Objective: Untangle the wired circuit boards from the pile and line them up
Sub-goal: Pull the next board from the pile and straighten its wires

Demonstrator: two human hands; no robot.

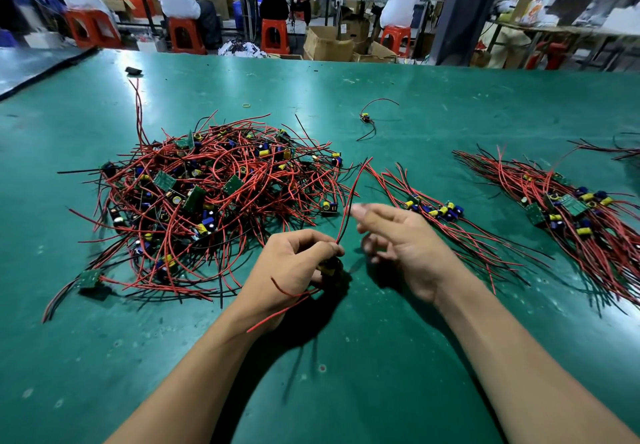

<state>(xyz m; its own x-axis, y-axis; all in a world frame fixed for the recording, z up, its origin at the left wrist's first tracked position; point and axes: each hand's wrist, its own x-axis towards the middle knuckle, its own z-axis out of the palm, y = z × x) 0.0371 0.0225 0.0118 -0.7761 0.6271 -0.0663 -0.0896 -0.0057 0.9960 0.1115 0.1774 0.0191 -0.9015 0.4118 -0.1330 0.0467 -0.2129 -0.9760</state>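
Head view: a person's two bare forearms reach over a green table mat (346, 391) in a busy workshop.
Left hand (294, 263): its fingers curl round one wired circuit board (328, 268) and hold it just above the mat, near the pile's right edge. It is probably lifted so that its leads hang free of the tangle.
Held wires (347, 208): a red and a black lead rise from the grip and bend to the right. More red leads trail down past the wrist.
Right hand (405, 239): it is blurred, with fingers loosely spread and holding nothing. One fingertip is just beside the rising leads, and contact cannot be told. It is probably poised to draw them straight.
Pile (207, 201): a dense heap of boards and red and black wires lies left of the hands, with much left to sort.
Near row (436, 211): boards lie side by side with their wires parallel, just right of the right hand. This is the likely place for the held board.
Far row (571, 208): a larger lined-up row lies further right, well apart from the pile.
Stray board (366, 118): it lies alone beyond the hands.
Small items: a yellow rubber band (246, 105) and a black part (133, 70) lie beyond the pile.
In the way: loose wire ends from the pile reach toward the near row and could snag a board carried across.
Background: people sit on red stools (275, 36) at other benches.
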